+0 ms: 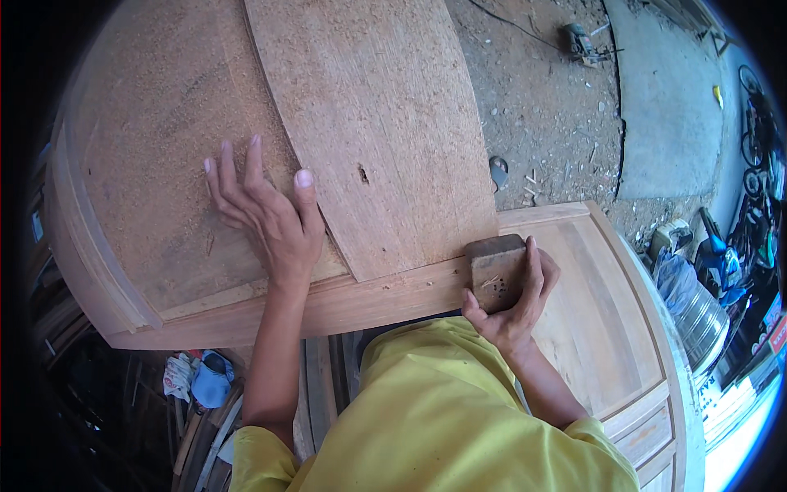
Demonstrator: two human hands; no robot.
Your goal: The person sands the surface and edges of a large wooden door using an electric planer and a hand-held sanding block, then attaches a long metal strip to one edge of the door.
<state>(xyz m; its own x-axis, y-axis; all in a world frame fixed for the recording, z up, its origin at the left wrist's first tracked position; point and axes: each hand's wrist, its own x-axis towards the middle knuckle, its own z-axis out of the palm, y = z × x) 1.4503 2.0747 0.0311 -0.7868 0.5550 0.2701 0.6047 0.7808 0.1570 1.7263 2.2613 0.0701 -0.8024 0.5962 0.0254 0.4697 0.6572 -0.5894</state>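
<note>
My left hand [266, 209] lies flat with fingers spread on a dusty wooden panel [164, 148], its thumb against the edge of a loose wide board [377, 123] that rests on top. My right hand [512, 299] grips a small dark wooden block [494, 271] held against the near rail of a wooden door frame [369, 299], right at the board's lower end. Sawdust covers the panel and the board. The board has a small dark hole near its middle.
The door's lower panels [607, 328] stretch to the right. Beyond lies a dirt floor [541, 107] with a power tool [580, 41] and cable. A metal drum [697, 316], bottles and bicycles stand at the right. Cloth rags [201, 377] lie below left.
</note>
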